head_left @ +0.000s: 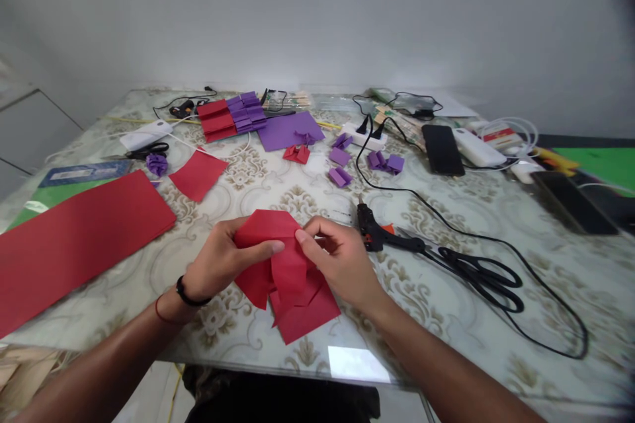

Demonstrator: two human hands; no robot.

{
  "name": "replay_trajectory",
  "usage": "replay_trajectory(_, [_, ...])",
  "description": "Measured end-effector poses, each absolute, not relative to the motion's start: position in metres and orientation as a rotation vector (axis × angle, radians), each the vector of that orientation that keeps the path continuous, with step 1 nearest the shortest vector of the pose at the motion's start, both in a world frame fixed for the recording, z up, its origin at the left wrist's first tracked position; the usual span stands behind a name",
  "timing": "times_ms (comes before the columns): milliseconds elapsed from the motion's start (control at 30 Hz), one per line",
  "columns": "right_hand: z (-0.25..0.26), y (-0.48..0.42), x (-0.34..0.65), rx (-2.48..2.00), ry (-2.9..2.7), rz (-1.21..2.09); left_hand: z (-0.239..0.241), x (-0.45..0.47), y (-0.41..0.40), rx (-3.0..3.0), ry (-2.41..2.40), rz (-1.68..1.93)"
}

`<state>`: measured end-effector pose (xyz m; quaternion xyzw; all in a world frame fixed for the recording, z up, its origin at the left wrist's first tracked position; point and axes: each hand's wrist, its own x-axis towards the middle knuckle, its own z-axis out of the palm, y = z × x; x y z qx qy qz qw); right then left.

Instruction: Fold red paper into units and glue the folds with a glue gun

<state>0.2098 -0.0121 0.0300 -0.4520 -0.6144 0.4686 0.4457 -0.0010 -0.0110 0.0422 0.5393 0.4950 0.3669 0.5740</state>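
Observation:
A folded red paper piece (pixel 290 284) is held just above the near edge of the glass-topped table (pixel 496 337). My left hand (pixel 221 261) grips its left side, thumb laid across the paper toward the middle. My right hand (pixel 337 261) pinches the upper right part, thumb and fingers closed on a fold. The two thumbs almost meet at the paper's centre. A black band and a red thread circle my left wrist.
A large red sheet (pixel 74 238) lies at left, a smaller red square (pixel 198 175) beyond it. A black glue gun (pixel 380 234) and black scissors (pixel 483 274) lie right of my hands, with a cable looping round. Purple folded pieces (pixel 340 175), stacked paper (pixel 233 115), phones (pixel 442 149) sit farther back.

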Motion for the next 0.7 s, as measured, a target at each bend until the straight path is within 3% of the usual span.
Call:
replay_trajectory(567, [0.0297,-0.0110,0.2082,-1.101,-1.527,1.315,0.0390,-0.0011,-0.0077,1.148,1.191,0.800])
replay_trajectory(700, [0.0304,-0.0093,0.2093,-1.053,-1.549,1.445,0.0388,-0.0017,-0.0065,1.161,1.273,0.994])
